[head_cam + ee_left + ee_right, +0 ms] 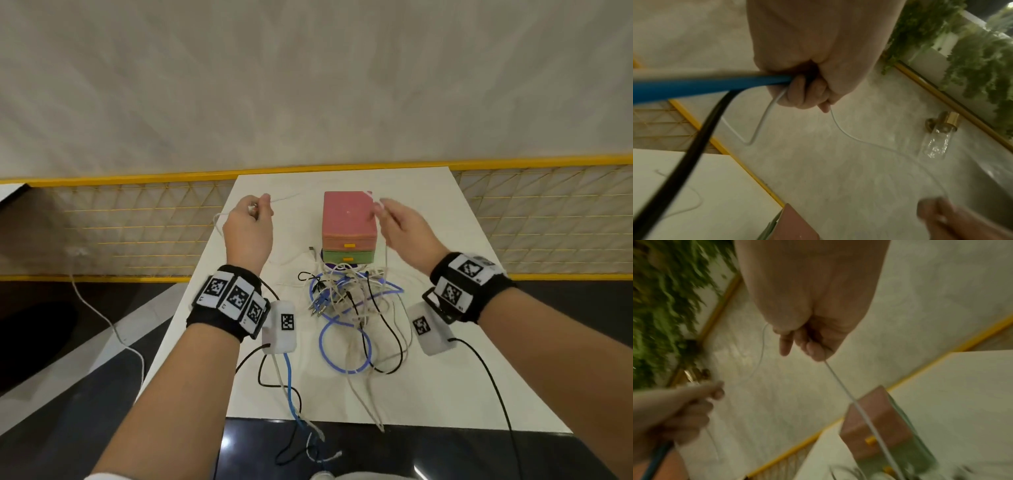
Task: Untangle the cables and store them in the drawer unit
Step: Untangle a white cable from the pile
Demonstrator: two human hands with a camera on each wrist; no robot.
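A tangle of cables (349, 301), blue, black and white, lies on the white table (445, 377) in front of a small drawer unit (347, 228) with a pink top, an orange and a green drawer. Both hands are raised above the table. My left hand (255, 214) pinches a thin white cable (840, 128) between curled fingers. My right hand (387, 214) pinches the same cable (840, 386) further along, over the drawer unit (875, 423). From the right hand it runs down into the tangle. The stretch between the hands hangs slack.
A yellow-framed mesh railing (137, 233) runs behind and left of the table. One white cable (102, 318) trails off the table's left side to the floor. Blue and black leads (291, 387) hang from the wrist cameras over the near edge.
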